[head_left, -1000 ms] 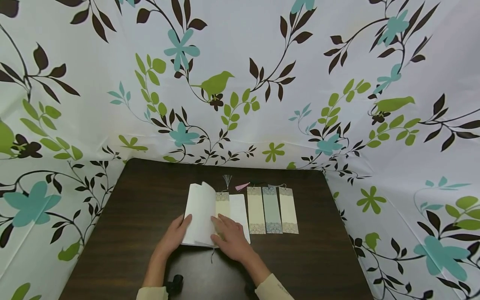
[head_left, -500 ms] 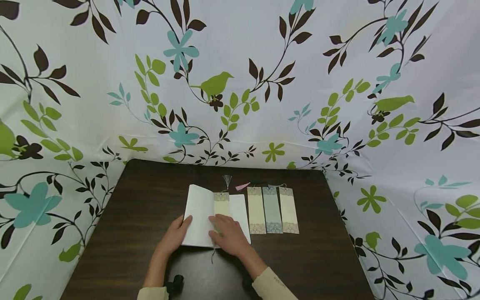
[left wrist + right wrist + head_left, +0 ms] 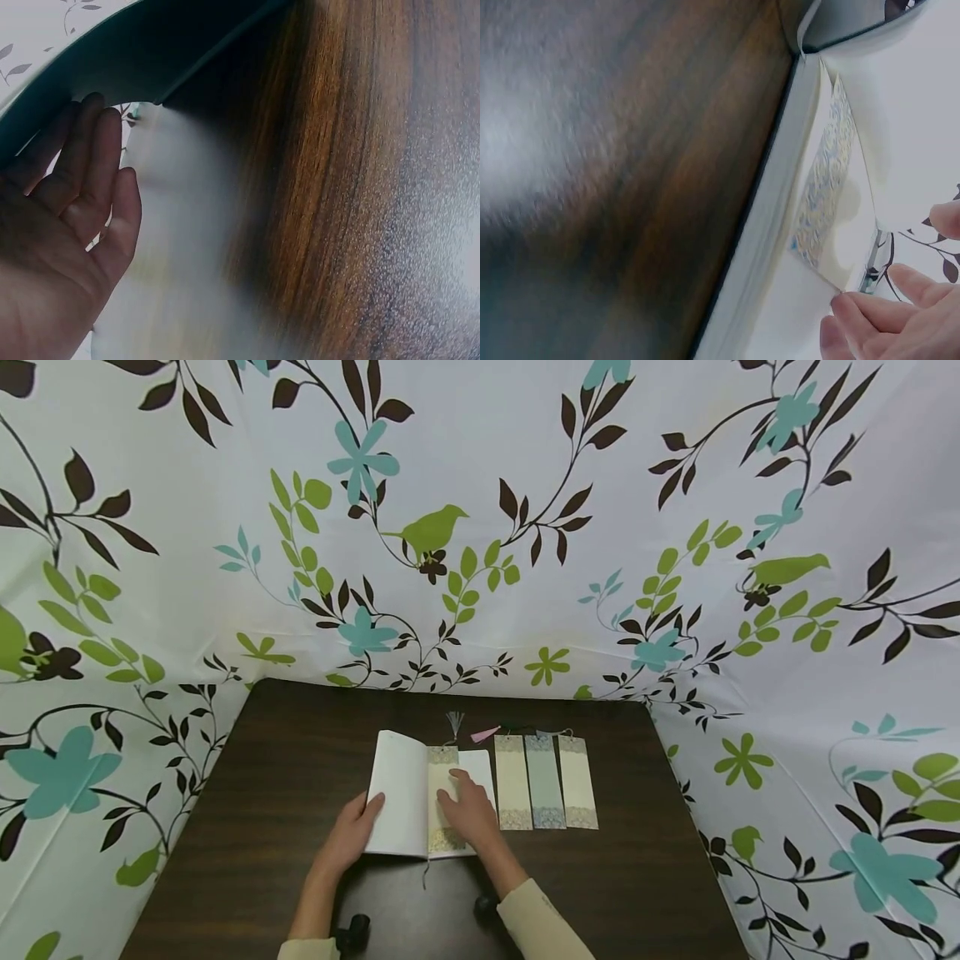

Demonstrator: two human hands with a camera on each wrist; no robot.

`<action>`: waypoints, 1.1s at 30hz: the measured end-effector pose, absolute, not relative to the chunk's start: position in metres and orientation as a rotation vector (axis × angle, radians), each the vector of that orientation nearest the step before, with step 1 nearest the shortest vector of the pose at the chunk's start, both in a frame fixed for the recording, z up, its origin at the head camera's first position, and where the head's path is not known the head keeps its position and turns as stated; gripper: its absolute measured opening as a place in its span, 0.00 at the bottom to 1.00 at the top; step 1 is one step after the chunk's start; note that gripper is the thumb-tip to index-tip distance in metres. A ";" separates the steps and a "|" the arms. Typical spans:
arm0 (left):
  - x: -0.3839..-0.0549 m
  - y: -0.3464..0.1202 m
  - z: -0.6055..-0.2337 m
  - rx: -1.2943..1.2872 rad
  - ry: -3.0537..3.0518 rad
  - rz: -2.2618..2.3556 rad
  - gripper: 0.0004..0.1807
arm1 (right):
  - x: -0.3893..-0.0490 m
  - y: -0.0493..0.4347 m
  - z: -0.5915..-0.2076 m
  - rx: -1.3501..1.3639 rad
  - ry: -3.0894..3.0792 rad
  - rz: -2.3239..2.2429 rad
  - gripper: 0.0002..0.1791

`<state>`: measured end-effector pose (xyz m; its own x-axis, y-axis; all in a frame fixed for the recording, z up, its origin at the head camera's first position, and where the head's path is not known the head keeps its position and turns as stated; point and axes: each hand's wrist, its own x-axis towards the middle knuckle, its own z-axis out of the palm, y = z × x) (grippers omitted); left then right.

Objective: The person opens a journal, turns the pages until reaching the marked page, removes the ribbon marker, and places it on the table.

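An open notebook (image 3: 397, 793) with blank white pages lies on the dark table. My left hand (image 3: 351, 831) holds its left edge, thumb over the page and fingers behind the dark green cover (image 3: 142, 60) in the left wrist view. A cream bookmark (image 3: 441, 777) with patterned ends lies along the inner side of the right page, its grey tassel (image 3: 455, 723) beyond the top edge. Over that page is my right hand (image 3: 472, 810), fingers loosely extended. In the right wrist view, fingertips (image 3: 847, 304) touch or nearly touch the page beside the bookmark's edge.
To the right of the notebook, two cream bookmarks (image 3: 513, 783) (image 3: 577, 783) and a blue-green bookmark (image 3: 544, 781) lie side by side. A pink tassel (image 3: 484, 734) lies above them. A floral curtain (image 3: 480, 527) stands behind the dark wooden table (image 3: 285, 760).
A loose page has settled to the left, uncovering the whole bookmark. My right hand has moved from the page's edge rightward onto the right page. The left hand has stayed in place.
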<state>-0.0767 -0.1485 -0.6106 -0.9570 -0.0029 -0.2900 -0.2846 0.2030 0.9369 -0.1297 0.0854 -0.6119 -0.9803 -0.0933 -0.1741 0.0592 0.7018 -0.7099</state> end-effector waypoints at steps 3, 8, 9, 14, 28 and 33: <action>-0.077 -0.150 -0.610 -0.280 2.256 1.828 0.30 | -0.129 0.082 -0.613 -0.022 2.735 -1.136 0.26; -0.076 -0.151 -0.609 -0.268 2.260 1.829 0.31 | -0.129 0.082 -0.617 0.005 2.699 -1.337 0.23; -0.076 -0.151 -0.609 -0.269 2.260 1.829 0.31 | -0.129 0.082 -0.618 0.025 2.675 -1.407 0.22; -0.077 -0.151 -0.610 -0.285 2.248 1.831 0.32 | -0.133 0.082 -0.627 0.172 2.503 -1.731 0.28; -0.076 -0.153 -0.612 -0.260 2.227 1.866 0.33 | -0.134 0.083 -0.636 0.265 2.405 -1.837 0.18; -0.076 -0.153 -0.611 -0.273 2.228 1.849 0.33 | -0.135 0.095 -0.628 0.285 2.386 -1.871 0.16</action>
